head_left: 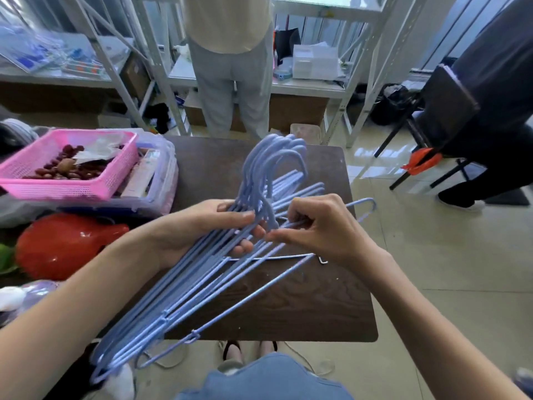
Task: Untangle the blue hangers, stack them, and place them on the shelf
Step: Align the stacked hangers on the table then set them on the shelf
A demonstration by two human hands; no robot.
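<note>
Both hands — left hand (202, 226), right hand (320, 226) — grip blue hangers (202, 284), hooks pointing away, arms slanting lower-left.

Bright daylight comes from the window (323, 0) at the top, which is blown out to white. It throws glare patches on the glossy floor (372, 157) behind the table (288, 301) and a sharp highlight on the red pot (66, 243). Shadows are soft and faint. The wide lens bends the shelf posts (155, 62) and stretches the forearms at the lower corners. The hangers (202, 272) and hands are fairly sharp; the left edge and far background are smeared and soft.
</note>
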